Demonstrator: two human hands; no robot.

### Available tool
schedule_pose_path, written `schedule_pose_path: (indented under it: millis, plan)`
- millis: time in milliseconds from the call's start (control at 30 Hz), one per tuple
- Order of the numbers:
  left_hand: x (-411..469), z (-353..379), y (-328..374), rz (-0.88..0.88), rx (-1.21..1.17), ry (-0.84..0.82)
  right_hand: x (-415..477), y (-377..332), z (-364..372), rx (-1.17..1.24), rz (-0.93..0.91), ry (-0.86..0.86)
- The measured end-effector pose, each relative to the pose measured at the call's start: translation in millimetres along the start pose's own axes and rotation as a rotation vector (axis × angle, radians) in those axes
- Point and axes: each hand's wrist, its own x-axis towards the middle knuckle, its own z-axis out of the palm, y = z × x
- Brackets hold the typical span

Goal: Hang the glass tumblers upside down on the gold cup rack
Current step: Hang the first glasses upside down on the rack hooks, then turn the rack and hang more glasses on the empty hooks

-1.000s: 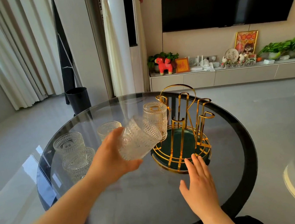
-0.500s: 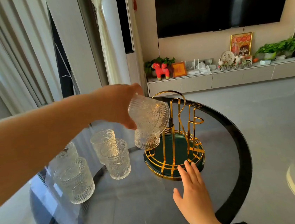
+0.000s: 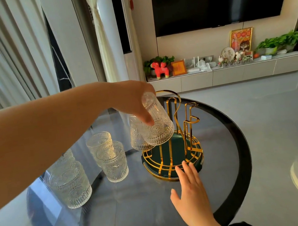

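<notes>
My left hand [image 3: 133, 99] grips an embossed glass tumbler [image 3: 158, 124] by its base, mouth down and slightly tilted, over the left side of the gold cup rack [image 3: 185, 127]. Another tumbler [image 3: 137, 140] hangs upside down on the rack just behind it. The rack has gold wire prongs on a round dark green base [image 3: 173, 158]. My right hand [image 3: 189, 188] lies open with its fingertips touching the base's front rim. Several upright tumblers [image 3: 113, 161] stand on the table at the left.
The round dark glass table [image 3: 224, 160] has a black rim. The nearest upright tumbler [image 3: 70, 183] stands near the left edge, under my left forearm. Behind are a TV, a low cabinet with ornaments [image 3: 161, 69], and curtains on the left.
My left hand has turned the tumbler from sideways to mouth down and lowered it over the rack. My right hand has stayed at the rack's base.
</notes>
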Motion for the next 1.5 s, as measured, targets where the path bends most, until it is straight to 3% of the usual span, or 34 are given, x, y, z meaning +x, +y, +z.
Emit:
schedule_pose_path:
  millis: [133, 333, 667, 1067, 1167, 1300, 1500]
  plan:
    - [6, 9, 7, 0.086, -0.086, 0.010, 0, 0, 0, -0.011, -0.005, 0.000]
    - [18, 31, 13, 0.077, -0.186, 0.013, 0, 2, 0, -0.008, -0.005, 0.001]
    - [26, 47, 15, 0.133, -0.188, -0.074, -1, 2, 1, -0.002, -0.011, 0.017]
    - [21, 51, 11, 0.132, -0.275, -0.037, -3, 0, -2, -0.003, -0.012, 0.027]
    - [8, 51, 9, 0.112, -0.332, 0.075, -4, -1, -2, -0.002, -0.011, 0.023]
    - [-31, 62, 2, 0.074, -0.517, 0.380, -6, -1, -3, -0.004, -0.009, 0.013]
    - [-110, 127, -27, -0.199, -0.747, 0.803, -11, -12, 1, -0.048, -0.046, 0.000]
